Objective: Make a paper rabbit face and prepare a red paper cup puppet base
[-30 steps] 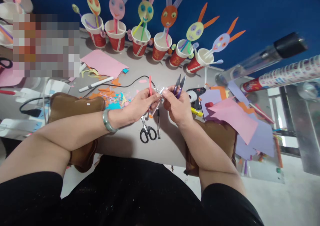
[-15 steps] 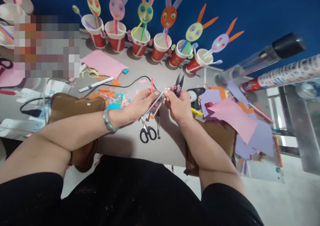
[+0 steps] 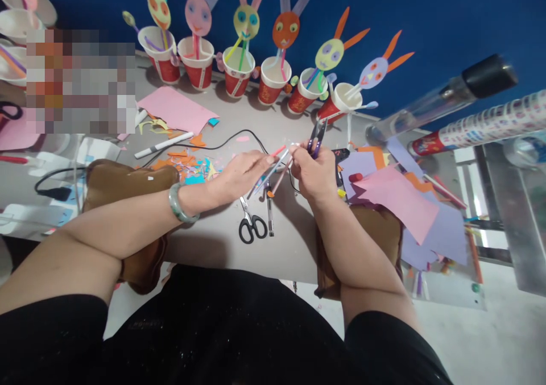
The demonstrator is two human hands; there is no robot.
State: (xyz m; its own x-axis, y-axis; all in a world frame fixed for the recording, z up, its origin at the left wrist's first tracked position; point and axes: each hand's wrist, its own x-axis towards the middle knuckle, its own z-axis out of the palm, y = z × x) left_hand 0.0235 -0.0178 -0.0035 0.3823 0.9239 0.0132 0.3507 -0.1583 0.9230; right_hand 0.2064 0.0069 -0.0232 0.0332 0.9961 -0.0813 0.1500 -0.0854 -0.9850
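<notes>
My left hand, with a bangle on its wrist, has its fingers drawn together around a red straw. Its fingertips lie against a blue-grey straw that slants between the hands. Closed fingers of my right hand pinch a pale pink straw and the upper end of the blue-grey one. That same hand also keeps purple-handled scissors, blades pointing up and away. Black-handled scissors and a pen lie on the table just below the hands.
Red paper cups with paper rabbit heads stand along the blue wall. Paper scraps and a white marker lie to the left. Coloured sheets are piled at right. Brown cushions sit under both forearms; a black cable crosses the table.
My right hand has shifted slightly right with the purple-handled scissors. The red straw in my left hand has tipped from upright to slanting right, and the slanting straws have moved right.
</notes>
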